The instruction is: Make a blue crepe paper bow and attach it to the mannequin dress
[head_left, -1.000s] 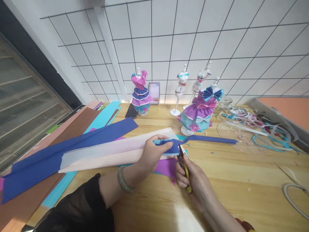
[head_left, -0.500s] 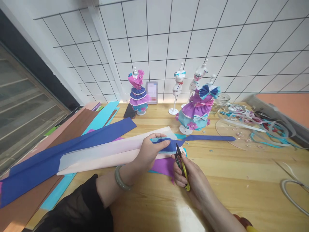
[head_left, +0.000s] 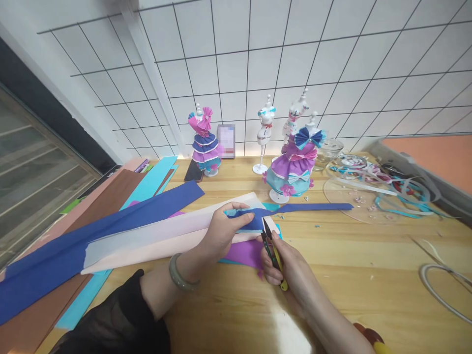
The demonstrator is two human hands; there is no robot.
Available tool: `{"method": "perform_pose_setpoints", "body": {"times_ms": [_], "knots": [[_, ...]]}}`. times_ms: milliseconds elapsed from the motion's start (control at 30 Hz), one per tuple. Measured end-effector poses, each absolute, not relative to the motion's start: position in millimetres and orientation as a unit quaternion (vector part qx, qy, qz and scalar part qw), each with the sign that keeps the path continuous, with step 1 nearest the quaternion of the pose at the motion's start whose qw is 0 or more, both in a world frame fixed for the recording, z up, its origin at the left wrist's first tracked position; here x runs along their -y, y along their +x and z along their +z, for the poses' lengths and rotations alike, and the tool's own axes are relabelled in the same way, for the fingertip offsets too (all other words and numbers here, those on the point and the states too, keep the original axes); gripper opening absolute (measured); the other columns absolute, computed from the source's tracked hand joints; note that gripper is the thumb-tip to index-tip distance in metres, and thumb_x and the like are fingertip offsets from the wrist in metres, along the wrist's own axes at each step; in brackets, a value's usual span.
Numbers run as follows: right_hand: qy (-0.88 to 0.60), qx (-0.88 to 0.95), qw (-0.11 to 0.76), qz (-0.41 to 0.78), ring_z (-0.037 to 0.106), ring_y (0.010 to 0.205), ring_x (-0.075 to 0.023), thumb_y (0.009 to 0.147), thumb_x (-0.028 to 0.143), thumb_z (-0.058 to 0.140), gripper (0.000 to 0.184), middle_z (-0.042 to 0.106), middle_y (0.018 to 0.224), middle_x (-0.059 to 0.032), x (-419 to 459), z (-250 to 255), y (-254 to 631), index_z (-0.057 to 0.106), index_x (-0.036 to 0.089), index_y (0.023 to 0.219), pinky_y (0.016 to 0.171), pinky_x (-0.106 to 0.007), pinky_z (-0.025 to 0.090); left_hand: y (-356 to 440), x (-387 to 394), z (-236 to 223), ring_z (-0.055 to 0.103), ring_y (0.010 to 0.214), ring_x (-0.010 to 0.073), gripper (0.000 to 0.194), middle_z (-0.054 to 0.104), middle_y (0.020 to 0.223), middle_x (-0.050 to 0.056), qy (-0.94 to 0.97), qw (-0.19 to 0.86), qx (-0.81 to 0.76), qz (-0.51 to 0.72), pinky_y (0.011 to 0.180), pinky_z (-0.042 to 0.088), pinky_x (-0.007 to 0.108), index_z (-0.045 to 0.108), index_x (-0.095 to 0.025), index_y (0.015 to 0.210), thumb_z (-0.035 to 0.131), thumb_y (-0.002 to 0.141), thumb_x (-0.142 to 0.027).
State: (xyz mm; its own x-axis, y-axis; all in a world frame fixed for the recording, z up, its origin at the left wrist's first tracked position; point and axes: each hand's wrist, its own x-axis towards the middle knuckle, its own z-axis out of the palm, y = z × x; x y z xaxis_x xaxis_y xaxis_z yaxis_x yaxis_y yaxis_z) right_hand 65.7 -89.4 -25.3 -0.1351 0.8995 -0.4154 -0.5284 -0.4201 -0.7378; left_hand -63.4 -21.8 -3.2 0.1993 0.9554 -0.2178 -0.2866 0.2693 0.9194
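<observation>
My left hand point(head_left: 232, 223) is closed on a folded piece of dark blue crepe paper point(head_left: 254, 222) with a light blue edge, the thumb pressing on top. In my right hand point(head_left: 282, 260) is a pair of thread snips point(head_left: 275, 258) with dark blades and a yellow handle. Their blade tips are slightly apart, right at the paper's right end; whether they touch it I cannot tell. Behind my hands, a narrow blue strip point(head_left: 317, 207) runs to the right on the table. Beneath them lie white paper point(head_left: 165, 231) and purple paper point(head_left: 243, 253).
At left lie long blue point(head_left: 110, 221), brown point(head_left: 99, 206) and light blue point(head_left: 155, 179) papers. Dressed mini mannequins point(head_left: 206, 142) point(head_left: 295, 164) and a bare one point(head_left: 264, 128) stand behind, near a phone point(head_left: 193, 171). Right are a clear plate with ribbons point(head_left: 354, 196) and a cable point(head_left: 435, 290).
The whole view has shifted slightly, so things appear a little farther left. Both hands keep nearly the same pose, with the snips still at the paper's end.
</observation>
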Motion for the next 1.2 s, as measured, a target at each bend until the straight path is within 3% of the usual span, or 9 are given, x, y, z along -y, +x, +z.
{"method": "perform_pose_setpoints", "body": {"times_ms": [167,333,600,1200], "knots": [[-0.409,0.207,0.511,0.727,0.023,0.033,-0.0015,0.080,0.050,0.053,0.039,0.044,0.047,0.0057,89,-22,65,0.047,0.016,0.060,0.037,-0.019,0.017,-59,28,-5,0.060,0.068,0.0119,0.029,0.064,0.075,0.001,0.401,0.661,-0.448,0.449,0.071,0.048,0.027,0.058,-0.016,0.085,0.073,0.062,-0.024],[-0.408,0.200,0.519,0.723,0.026,0.035,-0.0020,0.081,0.049,0.051,0.039,0.048,0.051,0.0044,89,-21,66,0.047,0.016,0.062,0.038,-0.019,0.019,-57,31,-9,0.059,0.067,0.0114,0.028,0.063,0.074,0.001,0.411,0.649,-0.452,0.453,0.067,0.047,0.026,0.058,-0.015,0.084,0.073,0.062,-0.025],[-0.416,0.200,0.519,0.720,0.025,0.035,-0.0021,0.081,0.051,0.051,0.040,0.042,0.047,0.0061,92,-21,66,0.045,0.016,0.061,0.038,-0.019,0.018,-53,39,-8,0.056,0.066,0.0094,0.024,0.062,0.072,0.000,0.454,0.602,-0.481,0.448,0.064,0.045,0.021,0.060,-0.015,0.083,0.071,0.064,-0.025],[-0.425,0.225,0.528,0.700,0.023,0.037,-0.0023,0.077,0.052,0.056,0.041,0.043,0.050,0.0058,89,-25,68,0.045,0.016,0.058,0.037,-0.019,0.016,-50,42,-10,0.056,0.067,0.0110,0.023,0.062,0.074,0.001,0.446,0.598,-0.486,0.455,0.066,0.045,0.023,0.060,-0.016,0.081,0.071,0.063,-0.024]]}}
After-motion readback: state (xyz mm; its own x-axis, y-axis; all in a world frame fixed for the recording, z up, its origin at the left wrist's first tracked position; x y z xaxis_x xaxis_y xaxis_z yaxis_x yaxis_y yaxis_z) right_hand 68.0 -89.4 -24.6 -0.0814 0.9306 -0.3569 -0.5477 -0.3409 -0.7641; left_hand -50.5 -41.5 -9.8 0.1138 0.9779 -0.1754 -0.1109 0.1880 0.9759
